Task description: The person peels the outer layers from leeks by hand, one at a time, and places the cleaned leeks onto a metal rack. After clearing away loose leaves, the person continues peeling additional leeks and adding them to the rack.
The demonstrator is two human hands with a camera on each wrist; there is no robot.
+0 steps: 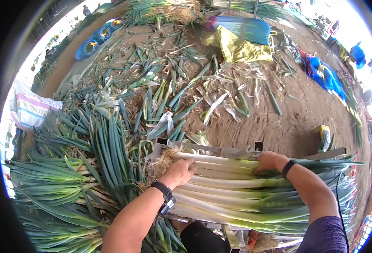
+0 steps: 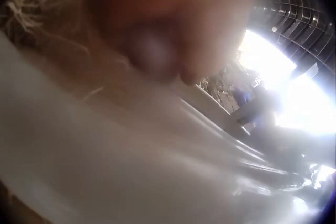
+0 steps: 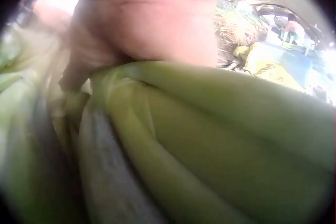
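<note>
Across the metal frame [image 1: 258, 146]: leeks [image 1: 219, 189], long axis left to right, roots [image 1: 163, 164] at its left post, leaves rightward.
Right grip [image 1: 271, 162]: grasping far-edge leeks beside the frame's right post.
Left grip [image 1: 178, 172]: nearer the roots, over white shanks; closure cannot be told.
Leek finish: glossy white, grading to green.

White-to-green stalks [image 1: 253, 195]; yellow sheet [image 1: 241, 47]; white sack [image 1: 34, 106], striped pink and blue; black wristband [image 1: 288, 168]; purple sleeve [image 1: 324, 236]
</note>
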